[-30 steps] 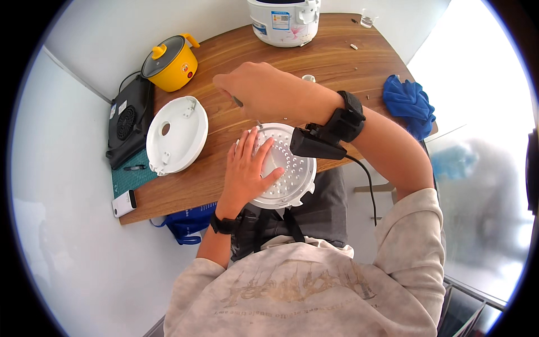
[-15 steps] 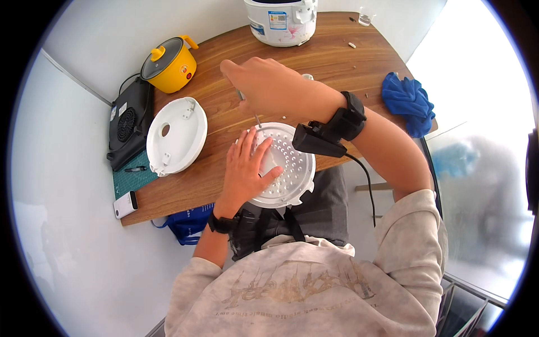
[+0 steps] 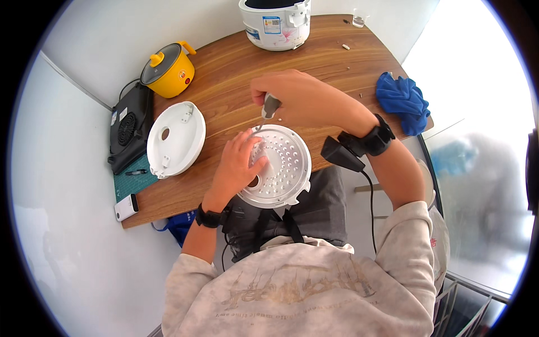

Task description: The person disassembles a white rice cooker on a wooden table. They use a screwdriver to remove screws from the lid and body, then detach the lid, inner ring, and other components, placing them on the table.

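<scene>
The wood-grain surface carries a cooker at top centre, a pot upper left, a black device and mat at left, a cover left of centre, a cup upper right, a cloth at right; a disc overlaps its near edge.

One view: head-worn fisheye, left of a side-by-side pair. Faces steeply down over wearer's shirt, closest, at bottom edge; perforated disc mid-frame; wood-grain table beyond; rice cooker farther, cropped at top.
</scene>
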The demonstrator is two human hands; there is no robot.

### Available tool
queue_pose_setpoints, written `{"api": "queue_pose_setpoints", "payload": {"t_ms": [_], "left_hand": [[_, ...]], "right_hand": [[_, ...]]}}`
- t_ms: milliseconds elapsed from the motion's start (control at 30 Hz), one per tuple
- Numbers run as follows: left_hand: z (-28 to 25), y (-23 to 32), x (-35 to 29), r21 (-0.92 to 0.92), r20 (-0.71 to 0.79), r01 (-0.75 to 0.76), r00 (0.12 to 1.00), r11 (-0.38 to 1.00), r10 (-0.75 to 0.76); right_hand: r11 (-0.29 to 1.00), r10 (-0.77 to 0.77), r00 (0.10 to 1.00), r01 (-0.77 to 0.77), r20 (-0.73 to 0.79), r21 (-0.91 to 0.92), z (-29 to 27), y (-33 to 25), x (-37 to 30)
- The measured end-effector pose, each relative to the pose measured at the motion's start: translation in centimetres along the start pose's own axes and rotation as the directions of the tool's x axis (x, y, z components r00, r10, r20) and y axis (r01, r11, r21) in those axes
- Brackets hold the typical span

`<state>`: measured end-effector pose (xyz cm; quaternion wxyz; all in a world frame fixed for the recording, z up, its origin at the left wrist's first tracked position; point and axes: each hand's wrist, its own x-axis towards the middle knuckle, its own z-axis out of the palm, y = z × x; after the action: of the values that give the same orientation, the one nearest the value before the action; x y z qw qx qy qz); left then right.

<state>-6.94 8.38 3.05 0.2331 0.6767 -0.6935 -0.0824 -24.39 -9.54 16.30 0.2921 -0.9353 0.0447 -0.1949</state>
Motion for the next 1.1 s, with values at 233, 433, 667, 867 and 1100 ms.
{"api": "queue_pose_setpoints", "payload": {"t_ms": [233, 433, 667, 867, 1100], "left_hand": [[-2.2, -0.8, 3.4, -0.101, 0.055, 0.123, 0.992, 0.987, -0.118], [-2.9, -1.0, 6.4, 0.143, 0.141, 0.042, 0.988, 0.989, -0.062], [-2.6, -1.0, 7.2, 0.204, 0.113, -0.034, 0.994, 0.978, 0.011], [-3.3, 0.1, 7.8, 0.149, 0.13, 0.099, 0.984, 0.984, -0.118], [-3.0, -2.2, 10.3, -0.008, 0.2, 0.07, 0.978, 0.998, -0.067]], "right_hand": [[0.96, 0.278, 0.941, -0.264, -0.193, 0.095, -1.5, -0.7, -4.9], [0.913, 0.394, 0.875, -0.338, -0.282, 0.229, -0.8, -1.1, -9.4], [0.857, 0.478, 0.835, -0.375, -0.273, 0.354, 0.6, -1.8, -12.7], [0.824, 0.519, 0.802, -0.375, -0.297, 0.425, 1.7, -1.4, -13.4], [0.714, 0.633, 0.714, -0.388, -0.299, 0.583, 3.1, -0.5, -14.9]]}}
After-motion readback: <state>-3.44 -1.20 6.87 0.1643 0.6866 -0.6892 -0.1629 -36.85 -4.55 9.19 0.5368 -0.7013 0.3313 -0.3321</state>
